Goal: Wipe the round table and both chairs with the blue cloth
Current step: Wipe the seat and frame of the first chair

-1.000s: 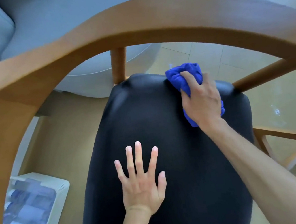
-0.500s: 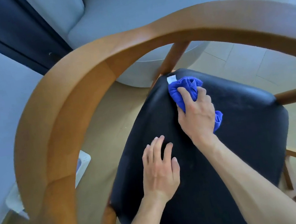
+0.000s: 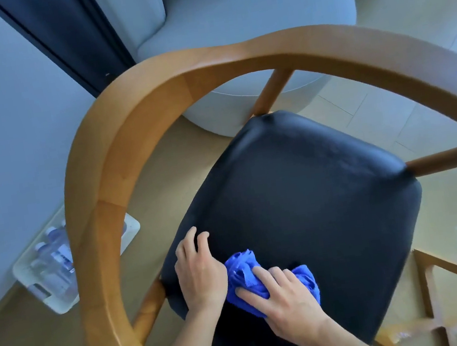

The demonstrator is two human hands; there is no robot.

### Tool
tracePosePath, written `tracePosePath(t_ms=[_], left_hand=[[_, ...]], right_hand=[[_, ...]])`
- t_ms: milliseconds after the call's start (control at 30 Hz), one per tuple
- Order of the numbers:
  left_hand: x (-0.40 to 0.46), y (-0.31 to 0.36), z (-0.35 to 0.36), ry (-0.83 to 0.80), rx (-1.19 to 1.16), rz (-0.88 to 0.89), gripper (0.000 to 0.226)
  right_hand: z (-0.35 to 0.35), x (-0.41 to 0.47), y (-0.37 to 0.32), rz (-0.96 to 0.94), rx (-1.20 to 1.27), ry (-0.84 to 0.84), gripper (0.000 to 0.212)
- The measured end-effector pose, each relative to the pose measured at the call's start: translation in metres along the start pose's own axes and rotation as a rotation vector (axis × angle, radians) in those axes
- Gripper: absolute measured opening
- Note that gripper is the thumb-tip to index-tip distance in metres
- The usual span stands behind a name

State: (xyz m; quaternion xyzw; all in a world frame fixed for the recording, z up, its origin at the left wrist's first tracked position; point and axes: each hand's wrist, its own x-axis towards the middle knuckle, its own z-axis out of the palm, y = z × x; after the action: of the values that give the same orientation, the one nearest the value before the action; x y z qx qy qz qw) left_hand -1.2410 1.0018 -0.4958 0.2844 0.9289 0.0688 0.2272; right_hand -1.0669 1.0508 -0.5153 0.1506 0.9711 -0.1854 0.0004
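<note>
The chair point(image 3: 134, 145) fills the view from above: a curved wooden back-and-arm rail arching over a black padded seat point(image 3: 313, 190). The blue cloth point(image 3: 243, 271) lies bunched on the near left part of that seat, close to the seat's left edge.

The right hand point(image 3: 286, 306) lies on top of the cloth, its fingers point(image 3: 266, 278) stretched out fairly straight over the folds and pressing it against the seat; the cloth sticks out both ahead of the fingertips and to the right of the hand. The left hand point(image 3: 199, 275) rests on the seat just left of the cloth, touching its edge, with fingers loosely bent and fingertips on the black padding, gripping nothing that can be seen.

Beyond the chair stands a pale grey sofa point(image 3: 242, 16) with a rounded base, on a light tiled floor point(image 3: 419, 11). Beside the chair at left, against the wall, a white tray point(image 3: 46, 292) holds several clear bottles point(image 3: 52, 252). At lower right is a wooden frame with crossed bars point(image 3: 449, 306).
</note>
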Motion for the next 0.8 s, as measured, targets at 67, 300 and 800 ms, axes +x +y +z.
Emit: tracePosePath(t_ms=[67,300,800], left_hand=[[0.001,0.003,-0.002,0.001,-0.04,-0.023,0.047],[-0.009,-0.002,0.008,-0.158,0.084,0.053,0.061],[-0.019,0.005,0.029,-0.175,0.15,0.02,0.096]], right_hand=[[-0.006,-0.027,0.013,-0.16,-0.054,-0.09,0.058],[-0.051,0.018,0.098,0.349,-0.111,0.211,0.05],[-0.048,-0.005,0.066,0.457,-0.127,0.028,0.055]])
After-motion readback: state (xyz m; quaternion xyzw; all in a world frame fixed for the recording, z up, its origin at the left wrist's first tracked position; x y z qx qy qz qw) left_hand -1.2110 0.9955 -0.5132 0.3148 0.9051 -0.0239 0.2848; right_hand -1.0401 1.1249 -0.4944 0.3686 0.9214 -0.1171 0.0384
